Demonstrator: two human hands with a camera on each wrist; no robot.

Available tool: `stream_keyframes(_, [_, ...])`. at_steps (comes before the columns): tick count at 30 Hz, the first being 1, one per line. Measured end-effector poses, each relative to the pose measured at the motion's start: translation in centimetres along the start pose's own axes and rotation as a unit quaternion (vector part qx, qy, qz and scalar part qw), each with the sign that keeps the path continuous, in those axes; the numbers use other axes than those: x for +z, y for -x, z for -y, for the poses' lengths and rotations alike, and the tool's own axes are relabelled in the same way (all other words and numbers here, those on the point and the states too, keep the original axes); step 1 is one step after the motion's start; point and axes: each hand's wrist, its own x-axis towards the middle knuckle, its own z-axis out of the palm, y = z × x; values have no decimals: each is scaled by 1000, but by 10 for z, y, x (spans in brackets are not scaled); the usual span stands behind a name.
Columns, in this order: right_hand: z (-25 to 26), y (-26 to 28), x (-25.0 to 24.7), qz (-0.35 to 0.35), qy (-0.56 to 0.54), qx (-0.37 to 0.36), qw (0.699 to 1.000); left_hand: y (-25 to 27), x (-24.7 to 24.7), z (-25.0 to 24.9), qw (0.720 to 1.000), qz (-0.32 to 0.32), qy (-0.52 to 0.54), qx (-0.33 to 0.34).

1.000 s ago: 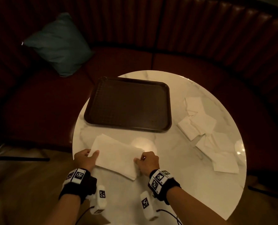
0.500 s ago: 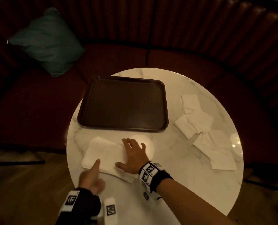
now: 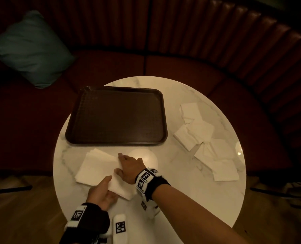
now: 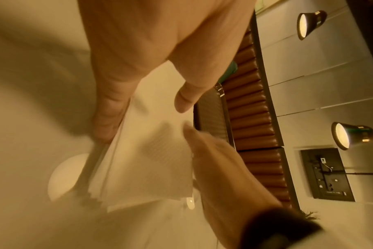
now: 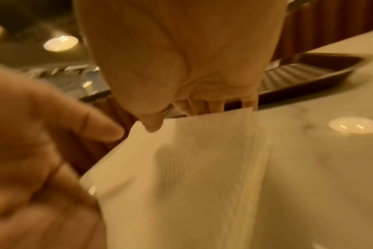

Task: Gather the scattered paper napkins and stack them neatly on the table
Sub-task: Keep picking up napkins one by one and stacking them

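Observation:
A stack of white paper napkins (image 3: 95, 166) lies on the round marble table (image 3: 181, 194), just in front of the tray. My right hand (image 3: 123, 164) rests flat on the stack's right part, fingers straight; in the right wrist view its fingertips (image 5: 202, 106) reach the stack's far edge. My left hand (image 3: 109, 187) is at the stack's near corner, its thumb lying on top and its straight fingers (image 4: 109, 121) along the stack's edge. Several loose napkins (image 3: 204, 131) lie scattered and overlapping on the table's right side, down to one near the rim (image 3: 225, 170).
An empty dark brown tray (image 3: 116, 115) sits at the table's back left. A curved red booth seat (image 3: 181, 67) wraps round the far side, with a teal cushion (image 3: 30, 48) at the left. A lamp's reflection (image 3: 142, 155) shines beside my right hand.
A second ago each hand held one end of the stack. My right hand then moved onto the stack and lay flat. My left hand drew back, then returned to the near corner.

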Motion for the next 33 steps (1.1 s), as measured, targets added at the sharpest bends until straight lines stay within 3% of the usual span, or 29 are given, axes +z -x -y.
stream_keyframes(3, [-30,8,-18,-84,-101,67,989,-3,-6,-1,993,-32,-107,27])
stream_keyframes(5, [-65,20,-28,-133,-122,109,977,2,-5,-1,953,-50,-285,89])
stream_keyframes(7, [-102,35,-37,-159,-122,162,966,19,11,-4,904,-12,-404,138])
stream_keyframes(12, [-175,70,-61,-200,-120,285,930,46,73,-1,857,107,-448,232])
stream_keyframes(14, [-197,81,-69,-227,-125,320,911,53,95,-2,829,124,-480,260])
stream_keyframes(18, [-233,87,-83,-265,-119,362,886,64,136,-3,801,150,-500,294])
stream_keyframes(22, [-259,78,-96,-239,-83,361,897,71,162,-4,790,143,-503,321])
stream_keyframes(27, [-290,58,-115,-183,-90,309,929,63,166,5,798,120,-504,308])
stream_keyframes(33, [-305,39,-133,-118,-111,284,945,53,157,7,811,92,-499,292])
